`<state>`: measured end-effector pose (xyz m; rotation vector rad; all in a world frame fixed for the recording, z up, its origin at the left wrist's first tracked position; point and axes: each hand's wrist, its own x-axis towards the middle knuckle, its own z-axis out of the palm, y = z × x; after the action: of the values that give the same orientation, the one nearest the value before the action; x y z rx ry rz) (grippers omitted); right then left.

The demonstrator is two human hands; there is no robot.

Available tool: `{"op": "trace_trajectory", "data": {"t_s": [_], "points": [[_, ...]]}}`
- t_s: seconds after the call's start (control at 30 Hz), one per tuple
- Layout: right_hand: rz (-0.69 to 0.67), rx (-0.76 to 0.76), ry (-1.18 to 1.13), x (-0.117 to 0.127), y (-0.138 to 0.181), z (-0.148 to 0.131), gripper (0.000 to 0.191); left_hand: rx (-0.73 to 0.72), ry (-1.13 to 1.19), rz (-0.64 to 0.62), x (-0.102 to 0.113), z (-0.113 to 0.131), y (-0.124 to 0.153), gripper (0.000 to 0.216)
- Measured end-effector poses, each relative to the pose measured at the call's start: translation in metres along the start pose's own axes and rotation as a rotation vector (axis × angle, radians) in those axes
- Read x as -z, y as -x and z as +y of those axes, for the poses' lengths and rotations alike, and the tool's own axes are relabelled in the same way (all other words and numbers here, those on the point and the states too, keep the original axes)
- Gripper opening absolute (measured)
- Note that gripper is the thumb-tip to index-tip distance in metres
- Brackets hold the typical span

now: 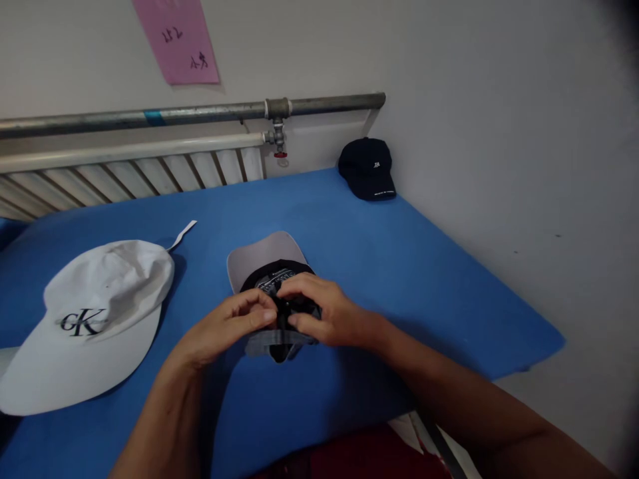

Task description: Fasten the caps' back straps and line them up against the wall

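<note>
A grey cap (267,255) lies on the blue table in front of me, its brim pointing away and its dark inside partly showing. My left hand (238,319) pinches the back edge of this cap from the left. From the right, my right hand (322,309) grips the same back part with thumb and fingers. A grey strap (272,341) crosses just below my fingertips. Exactly what sits between the fingers is covered by the hands.
To the left rests a white cap (117,286) with black letters and a loose strap. A navy cap (367,166) sits at the far corner by the wall. Behind the blue tabletop (399,266) run a radiator (174,171) and a metal pipe (214,114) with a valve.
</note>
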<state>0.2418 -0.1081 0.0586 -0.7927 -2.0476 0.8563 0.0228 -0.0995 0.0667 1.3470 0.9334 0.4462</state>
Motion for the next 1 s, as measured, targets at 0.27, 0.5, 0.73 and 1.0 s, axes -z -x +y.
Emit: {"op": "trace_trajectory", "data": {"t_s": [0.27, 0.5, 0.73, 1.0], "points": [[-0.276, -0.07, 0.04, 0.011, 0.001, -0.004, 0.024, 0.037, -0.145, -0.192, 0.003, -0.001, 0.003, 0.017], [-0.327, -0.067, 0.044, 0.009, 0.002, -0.003, 0.012, 0.018, -0.124, -0.149, 0.009, -0.001, 0.006, 0.015], [-0.298, -0.328, -0.398, 0.018, -0.002, -0.004, 0.013, -0.072, -0.026, -0.062, 0.005, -0.001, 0.009, 0.016], [-0.164, -0.427, -0.519, 0.016, -0.004, 0.004, 0.013, -0.094, 0.023, -0.062, 0.005, -0.004, 0.008, 0.019]]}}
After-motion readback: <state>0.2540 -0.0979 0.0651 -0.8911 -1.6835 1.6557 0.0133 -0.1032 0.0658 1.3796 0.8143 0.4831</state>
